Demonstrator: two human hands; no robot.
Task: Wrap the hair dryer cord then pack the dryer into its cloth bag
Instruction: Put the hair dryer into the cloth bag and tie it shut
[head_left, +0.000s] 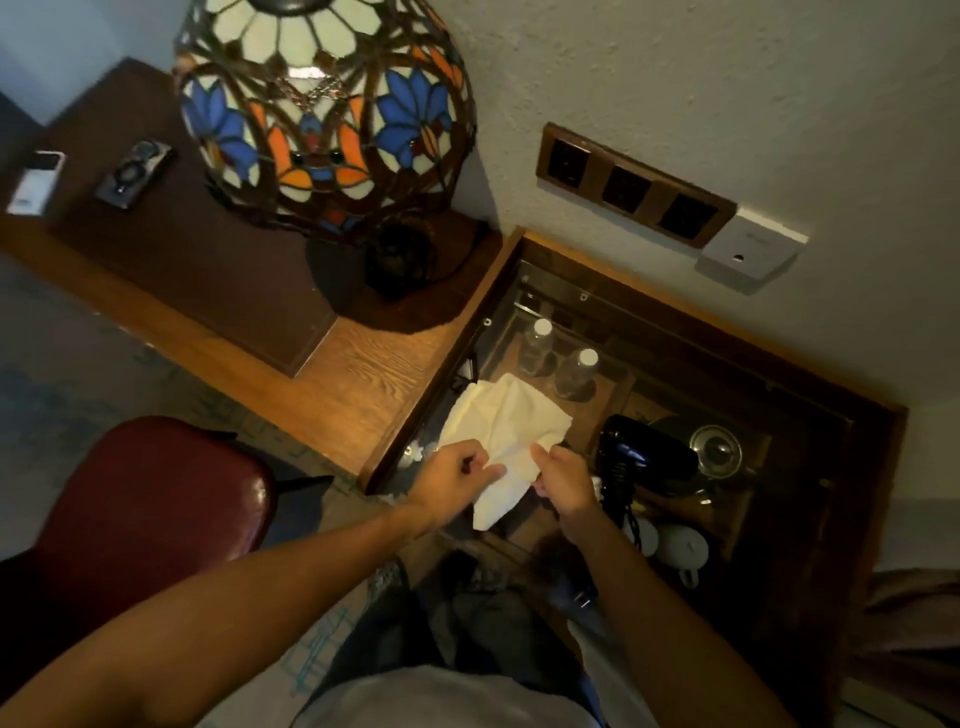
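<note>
A cream cloth bag (506, 423) lies crumpled on the glass top (644, 364) of a wooden cabinet. My left hand (457, 475) pinches the bag's near left edge. My right hand (563, 480) grips its near right edge, so both hands hold the bag's near end. The black hair dryer (636, 452) lies on the glass just right of my right hand, apart from the bag. Its cord (631, 519) runs down toward me, partly hidden by my right wrist.
Under the glass stand two water bottles (576, 371), a kettle (714, 452) and white cups (680, 548). A stained-glass lamp (324, 109) stands on the wooden desk (353, 374) at left. Wall sockets (634, 187) are above. A red chair (150, 504) sits at lower left.
</note>
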